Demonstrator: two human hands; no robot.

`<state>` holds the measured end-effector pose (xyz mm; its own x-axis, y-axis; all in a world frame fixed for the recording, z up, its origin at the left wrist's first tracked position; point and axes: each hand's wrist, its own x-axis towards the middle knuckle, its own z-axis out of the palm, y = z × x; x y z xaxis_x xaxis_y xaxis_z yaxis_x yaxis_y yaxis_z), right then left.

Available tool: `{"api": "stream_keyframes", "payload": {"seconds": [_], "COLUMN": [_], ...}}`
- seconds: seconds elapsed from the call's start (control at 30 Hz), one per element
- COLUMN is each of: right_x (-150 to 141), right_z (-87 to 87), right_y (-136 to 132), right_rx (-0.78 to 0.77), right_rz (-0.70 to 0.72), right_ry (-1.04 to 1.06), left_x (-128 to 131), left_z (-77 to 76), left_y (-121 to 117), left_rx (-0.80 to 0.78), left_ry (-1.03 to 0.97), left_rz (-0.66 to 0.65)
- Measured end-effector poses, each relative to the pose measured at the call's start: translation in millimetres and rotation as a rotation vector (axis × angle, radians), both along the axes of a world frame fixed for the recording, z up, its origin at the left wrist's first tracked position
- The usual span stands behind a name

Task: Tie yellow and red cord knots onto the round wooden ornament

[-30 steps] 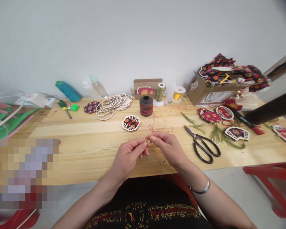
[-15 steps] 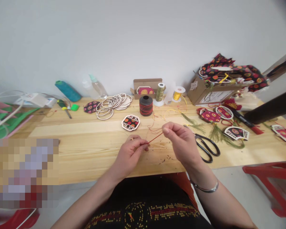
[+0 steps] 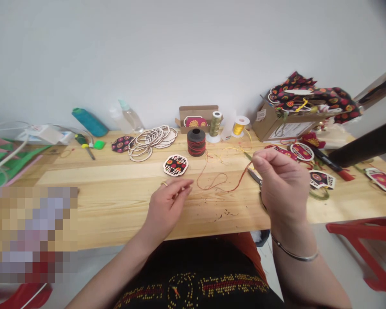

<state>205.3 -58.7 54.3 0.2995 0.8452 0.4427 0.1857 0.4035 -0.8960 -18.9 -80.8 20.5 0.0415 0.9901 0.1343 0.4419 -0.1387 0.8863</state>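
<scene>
My right hand [image 3: 281, 186] is raised over the table's right part, thumb and fingers pinched on a red cord [image 3: 241, 178]. The cord hangs down to the left and trails in a loose loop on the wood. My left hand [image 3: 167, 204] hovers near the front edge, fingers stretched and a little apart from the thumb, with nothing seen in them. Just beyond it lies a wood-framed patterned fabric piece [image 3: 176, 165]. Behind that stands a dark spool wound with red cord [image 3: 196, 143]. Black-handled scissors [image 3: 255, 175] are mostly hidden by my right hand.
Several pale cut-out frames [image 3: 154, 141] are piled behind on the left. A green thread spool [image 3: 215, 124] and a yellow thread spool [image 3: 240, 125] stand at the back. A cardboard box [image 3: 265, 124] holds patterned fabric. Finished-looking fabric pieces [image 3: 302, 151] and a red stool [image 3: 357, 240] are on the right.
My right hand has moved right and nearer the camera, drawing the red cord along. My left hand has let go of the cord, and its fingers have parted.
</scene>
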Motion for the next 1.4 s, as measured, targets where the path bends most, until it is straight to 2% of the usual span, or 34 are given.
{"api": "stream_keyframes", "payload": {"seconds": [0.13, 0.2, 0.3, 0.4, 0.53, 0.73, 1.1, 1.23, 1.4], "right_x": [-13, -22, -33, -40, -41, -41, -46, -47, -48], "right_z": [-3.4, -5.6, -12.4, -21.6, -31.0, -33.7, -32.5, -36.3, -39.5], "right_y": [1, -1, -7, -18, -32, -43, -50, -53, -53], "right_rx": [0.032, 0.091, 0.181, 0.249, 0.284, 0.305, 0.321, 0.266, 0.181], "right_rz": [0.028, 0.078, 0.190, 0.260, 0.287, 0.378, 0.515, 0.626, 0.778], "right_ry": [-0.272, -0.398, -0.567, -0.725, -0.864, -0.982, -1.097, -1.119, -1.048], "left_x": [5, 9, 13, 14, 14, 13, 9, 6, 3], "left_z": [15.3, 17.1, 13.3, 6.6, 1.7, 1.3, 7.8, 9.0, 5.7], "left_y": [-11, -14, -15, -13, -10, -5, 2, 5, 9], "left_rx": [-0.640, -0.792, -0.888, -0.910, -0.885, -0.887, -0.838, -0.808, -0.769], "left_ry": [-0.479, -0.662, -0.832, -0.917, -0.982, -1.008, -0.960, -0.937, -0.975], "left_rz": [-0.262, -0.316, -0.320, -0.301, -0.248, -0.188, -0.094, -0.058, -0.016]}}
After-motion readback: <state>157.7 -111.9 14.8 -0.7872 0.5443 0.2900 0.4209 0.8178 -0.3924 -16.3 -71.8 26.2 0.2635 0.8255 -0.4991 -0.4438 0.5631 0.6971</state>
